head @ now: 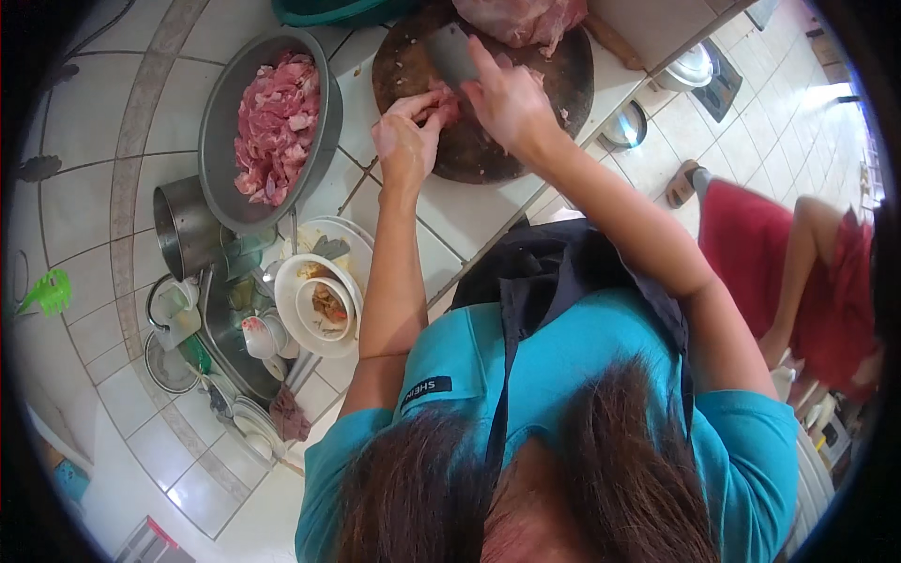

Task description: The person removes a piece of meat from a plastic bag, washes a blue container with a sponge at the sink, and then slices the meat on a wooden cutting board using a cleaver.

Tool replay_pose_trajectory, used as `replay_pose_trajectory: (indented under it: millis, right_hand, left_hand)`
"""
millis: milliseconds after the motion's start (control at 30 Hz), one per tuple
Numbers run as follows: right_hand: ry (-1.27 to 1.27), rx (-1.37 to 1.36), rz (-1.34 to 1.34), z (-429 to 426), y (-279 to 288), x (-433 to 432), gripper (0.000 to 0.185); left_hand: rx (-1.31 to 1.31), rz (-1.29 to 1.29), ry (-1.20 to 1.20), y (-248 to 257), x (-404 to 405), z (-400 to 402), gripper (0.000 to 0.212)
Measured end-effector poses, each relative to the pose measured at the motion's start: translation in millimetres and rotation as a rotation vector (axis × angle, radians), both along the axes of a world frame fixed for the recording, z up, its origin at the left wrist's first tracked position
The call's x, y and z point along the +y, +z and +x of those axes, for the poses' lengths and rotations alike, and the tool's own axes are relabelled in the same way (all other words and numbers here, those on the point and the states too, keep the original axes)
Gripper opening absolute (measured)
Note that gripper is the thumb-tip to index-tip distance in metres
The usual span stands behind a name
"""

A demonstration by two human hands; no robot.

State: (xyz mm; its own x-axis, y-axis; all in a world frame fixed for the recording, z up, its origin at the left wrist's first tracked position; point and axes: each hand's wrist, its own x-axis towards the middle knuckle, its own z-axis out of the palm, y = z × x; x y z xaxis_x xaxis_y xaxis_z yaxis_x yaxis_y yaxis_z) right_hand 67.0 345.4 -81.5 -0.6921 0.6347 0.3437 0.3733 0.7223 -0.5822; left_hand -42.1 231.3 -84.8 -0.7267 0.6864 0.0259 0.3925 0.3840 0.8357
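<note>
My right hand grips a cleaver, its broad grey blade tilted over a round wooden chopping board. Fingers hide the cleaver's handle. With bent fingertips, my left hand holds a small piece of raw meat on the board, close beside the blade. A large chunk of raw meat rests at the board's far edge, and small scraps are scattered across the wood. To the left, a grey basin holds a heap of cut raw meat.
A green basin stands beyond the board, and a wooden handle lies right of it. Stacked white bowls, a metal pot and dishes crowd the sink. A person in red is at right, near floor-level pots.
</note>
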Motion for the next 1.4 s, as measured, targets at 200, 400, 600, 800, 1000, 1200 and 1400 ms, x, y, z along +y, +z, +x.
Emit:
replay_pose_trajectory:
  millis: [200, 400, 600, 800, 1000, 1200, 1400]
  right_hand:
    - [0.061, -0.029, -0.188, 42, 4, -21, 0.056]
    - [-0.006, -0.067, -0.013, 6, -1, -4, 0.057]
    - [0.048, -0.184, -0.083, 22, 18, -15, 0.056]
    - [0.055, -0.076, -0.148, 19, 12, -15, 0.058]
    - [0.033, -0.271, -0.025, -1, 25, -6, 0.053]
    - [0.093, -0.166, -0.197, 54, 23, -33, 0.061]
    - [0.018, -0.202, 0.048, -2, 8, -8, 0.053]
  left_hand:
    - [0.096, -0.092, -0.009, 3, -8, 5, 0.029]
    - [0.059, -0.095, 0.013, 11, 2, 9, 0.028]
    - [0.079, -0.046, 0.044, 0, -5, 9, 0.028]
    - [0.055, -0.051, 0.021, 1, -6, 6, 0.028]
    - [0.123, -0.064, 0.076, 3, 0, 11, 0.027]
    - [0.053, -0.048, 0.043, 3, -6, 10, 0.028]
    - [0.045, -0.043, 0.063, 0, -1, 7, 0.022]
